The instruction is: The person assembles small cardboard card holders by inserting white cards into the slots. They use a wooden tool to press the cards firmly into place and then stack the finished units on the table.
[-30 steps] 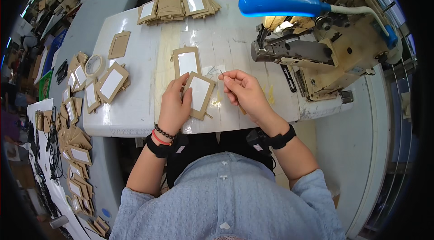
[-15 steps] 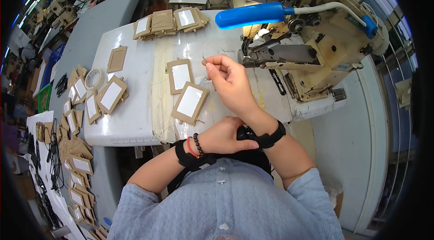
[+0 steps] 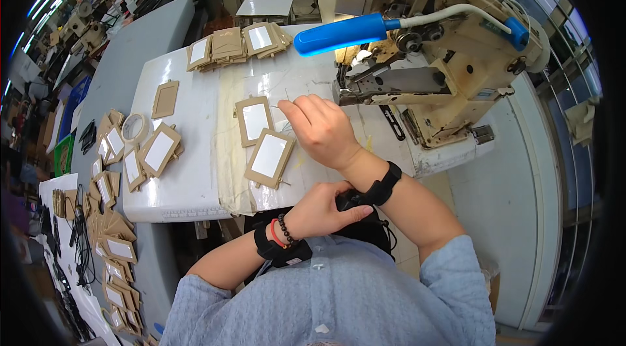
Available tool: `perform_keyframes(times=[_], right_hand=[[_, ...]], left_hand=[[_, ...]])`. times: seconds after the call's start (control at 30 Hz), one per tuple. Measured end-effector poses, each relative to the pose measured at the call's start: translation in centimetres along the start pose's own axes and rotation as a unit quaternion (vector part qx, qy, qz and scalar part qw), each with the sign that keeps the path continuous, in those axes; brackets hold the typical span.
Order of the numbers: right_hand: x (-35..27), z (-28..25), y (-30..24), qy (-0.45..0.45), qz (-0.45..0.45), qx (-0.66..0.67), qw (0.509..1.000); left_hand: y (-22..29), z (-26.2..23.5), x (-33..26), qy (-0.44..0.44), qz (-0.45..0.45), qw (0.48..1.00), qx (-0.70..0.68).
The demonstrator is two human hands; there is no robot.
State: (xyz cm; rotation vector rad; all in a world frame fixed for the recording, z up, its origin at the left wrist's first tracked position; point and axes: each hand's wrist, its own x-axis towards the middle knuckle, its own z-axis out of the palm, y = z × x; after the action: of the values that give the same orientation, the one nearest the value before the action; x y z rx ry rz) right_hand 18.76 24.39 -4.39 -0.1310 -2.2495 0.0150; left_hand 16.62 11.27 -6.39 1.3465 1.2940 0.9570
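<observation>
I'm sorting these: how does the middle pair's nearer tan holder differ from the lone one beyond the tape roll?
The nearer holder has a white centre; the lone holder has a tan one. The nearer holder overlaps its neighbour; the lone holder lies apart. The nearer holder slants more than the lone holder. Both have tan borders.

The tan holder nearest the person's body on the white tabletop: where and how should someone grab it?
Probably by its two long edges, from the near side: the nearer holder lies flat, slightly turned, its near end uncovered, while its far end meets or overlaps another tan holder.
</observation>
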Motion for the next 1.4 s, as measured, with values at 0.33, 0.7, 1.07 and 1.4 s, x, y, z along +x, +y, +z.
perform_keyframes(times=[0.33,0.7,1.07,1.4], right_hand=[[-1.9,3.8,-0.4,-0.011,0.137,0.109,0.985],[-1.9,5.1,-2.1,-0.172,0.124,0.056,0.976],[-2.7,5.3,-1.9,-0.192,0.251,0.077,0.946],[-4.4,6.5,-2.1,-0.157,0.416,0.183,0.877]], left_hand=[[0.9,-1.0,-2.6,0.117,0.069,0.946,0.294],[0.8,0.2,1.5,0.076,0.332,0.768,0.542],[1.0,-1.9,1.1,0.064,0.337,0.768,0.542],[0.9,-2.6,0.5,0.015,0.294,0.817,0.495]])
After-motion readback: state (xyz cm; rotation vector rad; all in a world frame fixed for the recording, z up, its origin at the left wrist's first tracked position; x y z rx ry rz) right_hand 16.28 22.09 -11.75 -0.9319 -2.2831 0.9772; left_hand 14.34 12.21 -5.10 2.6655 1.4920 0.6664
